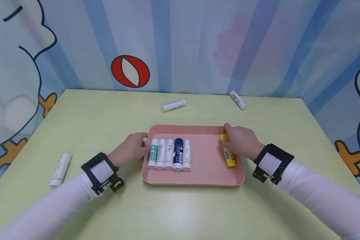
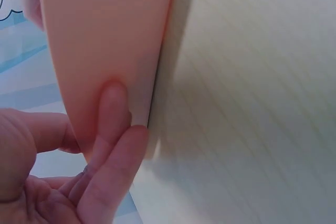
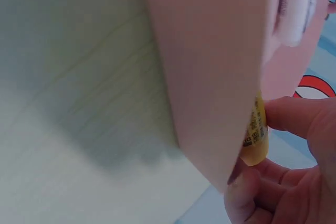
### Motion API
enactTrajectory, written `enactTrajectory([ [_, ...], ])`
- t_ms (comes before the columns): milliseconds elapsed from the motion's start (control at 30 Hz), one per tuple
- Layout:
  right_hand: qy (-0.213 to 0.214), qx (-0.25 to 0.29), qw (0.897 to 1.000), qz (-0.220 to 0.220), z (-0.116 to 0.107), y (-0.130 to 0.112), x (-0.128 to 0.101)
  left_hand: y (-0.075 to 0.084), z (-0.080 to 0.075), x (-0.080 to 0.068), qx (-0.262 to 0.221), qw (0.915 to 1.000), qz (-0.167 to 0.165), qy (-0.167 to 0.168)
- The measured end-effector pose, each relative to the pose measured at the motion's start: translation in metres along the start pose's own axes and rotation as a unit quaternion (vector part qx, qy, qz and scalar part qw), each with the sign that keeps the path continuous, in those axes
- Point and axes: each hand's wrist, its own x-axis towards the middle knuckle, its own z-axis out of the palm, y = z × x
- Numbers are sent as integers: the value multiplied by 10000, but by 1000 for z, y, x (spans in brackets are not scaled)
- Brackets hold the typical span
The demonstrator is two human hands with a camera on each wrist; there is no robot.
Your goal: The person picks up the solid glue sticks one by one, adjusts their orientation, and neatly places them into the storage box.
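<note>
Our left hand (image 1: 131, 149) rests against the pink tray's (image 1: 198, 173) left wall, fingers fairly straight, touching it. Just right of that hand, five glue sticks (image 1: 169, 154) lie in a row. Our right hand (image 1: 240, 140) pinches a yellow glue stick (image 1: 229, 158) inside the tray's right side.

Left hand (image 1: 132, 146) relaxed, fingers extended; right hand (image 1: 240, 140) curled, pinching.

yellow glue stick (image 1: 228, 156) lying flat at right edge of pink tray (image 1: 204, 176), barcode up
</note>
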Motion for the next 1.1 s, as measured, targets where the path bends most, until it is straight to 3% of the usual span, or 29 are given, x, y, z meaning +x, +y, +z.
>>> enactTrajectory([
  [400,463,-927,9935,-467,11,4,1,3,-4,-1,-61,9999,141,-70],
  [667,835,-1540,9809,-846,15,5,2,2,-3,0,-111,9998,84,-128],
  [1000,957,-1497,9797,-925,17,8,1,1,-2,1,-1,9999,90,-135],
  [1100,908,-1274,9841,-840,9,10,1,1,-2,2,44,9999,87,-126],
])
